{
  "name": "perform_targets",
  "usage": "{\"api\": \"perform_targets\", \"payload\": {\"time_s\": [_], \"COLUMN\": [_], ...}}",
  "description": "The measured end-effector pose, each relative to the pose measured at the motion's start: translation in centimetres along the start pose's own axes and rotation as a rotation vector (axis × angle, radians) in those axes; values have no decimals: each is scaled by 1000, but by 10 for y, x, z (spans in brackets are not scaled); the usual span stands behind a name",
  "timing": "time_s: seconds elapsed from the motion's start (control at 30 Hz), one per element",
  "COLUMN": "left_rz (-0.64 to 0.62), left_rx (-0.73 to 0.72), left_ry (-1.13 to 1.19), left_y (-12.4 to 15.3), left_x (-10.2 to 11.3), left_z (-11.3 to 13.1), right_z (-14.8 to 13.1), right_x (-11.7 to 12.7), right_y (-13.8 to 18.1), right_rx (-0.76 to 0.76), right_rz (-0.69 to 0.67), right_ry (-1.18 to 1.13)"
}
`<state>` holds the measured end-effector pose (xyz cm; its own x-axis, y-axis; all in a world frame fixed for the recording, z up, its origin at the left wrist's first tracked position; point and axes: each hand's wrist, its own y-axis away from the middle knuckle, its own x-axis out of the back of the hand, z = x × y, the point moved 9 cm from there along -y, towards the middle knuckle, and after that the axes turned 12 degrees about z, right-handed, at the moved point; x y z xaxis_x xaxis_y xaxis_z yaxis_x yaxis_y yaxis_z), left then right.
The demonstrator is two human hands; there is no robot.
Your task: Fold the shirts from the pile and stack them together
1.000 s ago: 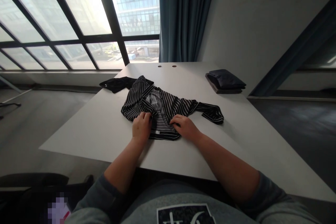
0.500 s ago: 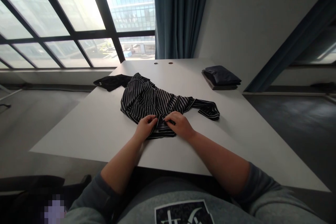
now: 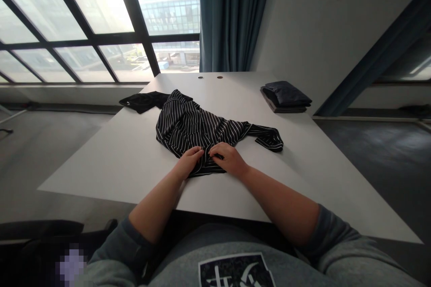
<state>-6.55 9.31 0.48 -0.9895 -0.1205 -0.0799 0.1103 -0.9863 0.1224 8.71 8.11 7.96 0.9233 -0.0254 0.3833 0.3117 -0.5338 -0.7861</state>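
Observation:
A black shirt with white stripes (image 3: 188,121) lies rumpled across the white table (image 3: 101,157), one sleeve stretched out to the right. At its near edge my left hand (image 3: 189,160) pinches the fabric between thumb and fingers. My right hand (image 3: 229,158) grips the same edge a short way to the right, with its fingers curled on the cloth. Between the two hands a narrow strip of the shirt shows. What exactly the fingertips hold is too small to make out.
A dark garment (image 3: 143,101) lies at the table's left edge, touching or running under the shirt. Folded dark clothes (image 3: 286,95) are stacked at the back right. A blue curtain (image 3: 232,18) and windows stand behind the table. The table's front edge is close to my body.
Both hands stay on the shirt's near edge, with small finger movements. The cloth between them has shifted slightly. The whole view has tilted a little.

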Motion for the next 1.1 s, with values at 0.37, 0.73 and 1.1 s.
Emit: {"api": "perform_targets", "payload": {"time_s": [0.37, 0.73, 1.1], "left_rz": [-11, -39, 77], "left_rx": [28, 27, 145], "left_ry": [27, 74, 204], "left_y": [3, 6, 5], "left_x": [-3, -5, 4], "left_z": [0, 7, 0], "right_z": [3, 10, 18], "right_x": [-7, -1, 2], "right_y": [2, 0, 2], "right_rx": [-6, -85, -172], "right_rz": [-67, -67, -12], "right_ry": [-24, 44, -69]}}
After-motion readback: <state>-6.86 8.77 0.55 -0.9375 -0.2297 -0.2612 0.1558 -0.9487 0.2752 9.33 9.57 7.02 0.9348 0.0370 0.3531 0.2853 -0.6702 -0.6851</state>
